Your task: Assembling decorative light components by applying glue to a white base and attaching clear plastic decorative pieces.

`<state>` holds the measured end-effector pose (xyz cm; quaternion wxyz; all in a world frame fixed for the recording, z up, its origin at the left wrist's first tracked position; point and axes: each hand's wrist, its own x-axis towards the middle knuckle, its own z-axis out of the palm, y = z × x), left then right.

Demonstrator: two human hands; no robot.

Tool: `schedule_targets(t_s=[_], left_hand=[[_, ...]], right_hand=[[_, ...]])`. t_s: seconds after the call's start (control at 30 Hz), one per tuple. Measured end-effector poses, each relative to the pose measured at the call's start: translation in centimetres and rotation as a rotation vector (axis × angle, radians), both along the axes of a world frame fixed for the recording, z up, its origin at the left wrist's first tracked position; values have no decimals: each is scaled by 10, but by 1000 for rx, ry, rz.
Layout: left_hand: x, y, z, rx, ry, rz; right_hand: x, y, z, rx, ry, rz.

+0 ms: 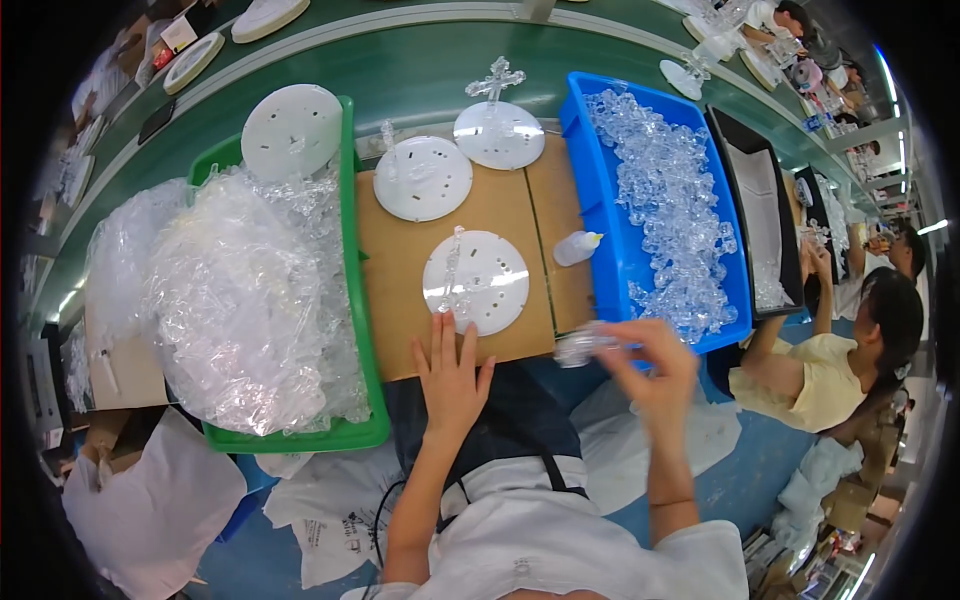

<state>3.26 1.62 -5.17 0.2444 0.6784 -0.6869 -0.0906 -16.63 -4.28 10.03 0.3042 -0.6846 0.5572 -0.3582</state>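
At the far left a green bin [352, 300] holds a big heap of crumpled clear plastic bags [240, 300], with one white round disc [292, 130] leaning at its back edge. Next to it lies a brown cardboard sheet [400, 260] as work surface, and on it a white perforated disc [476, 282] with a clear plastic piece [452, 270] lying across it. The left hand [452, 378] rests flat and open on the near edge of the cardboard, fingers spread, its fingertips just touching the disc rim; it holds nothing. Two more discs [422, 177] stand behind, one carrying an upright clear cross [496, 82]. A small glue bottle [577, 247] lies near the blue bin [600, 215], which is full of clear crystal-like parts [665, 210]. The right hand [655, 365] is closed around a clear plastic part [585, 345], blurred, in front of the blue bin. This part looks light, stiff and slippery, probably brittle at thin points, so I think it is better to take it at the thicker middle. A green conveyor belt [420, 65] runs behind, and other persons sit at the right.
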Motion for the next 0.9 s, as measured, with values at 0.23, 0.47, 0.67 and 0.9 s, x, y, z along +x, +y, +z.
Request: schedule_targets(t_s=[0.23, 0.47, 0.67, 0.9], left_hand=[[-3, -5, 9, -12, 37, -38], [-3, -5, 10, 36, -10, -49], [-5, -5, 7, 30, 21, -30], [-6, -9, 17, 110, -36, -17]], right_hand=[[47, -41, -90, 117, -38, 40], [51, -57, -79, 113, 121, 204], [49, -68, -83, 150, 71, 317], [45, -48, -84, 213, -15, 226]])
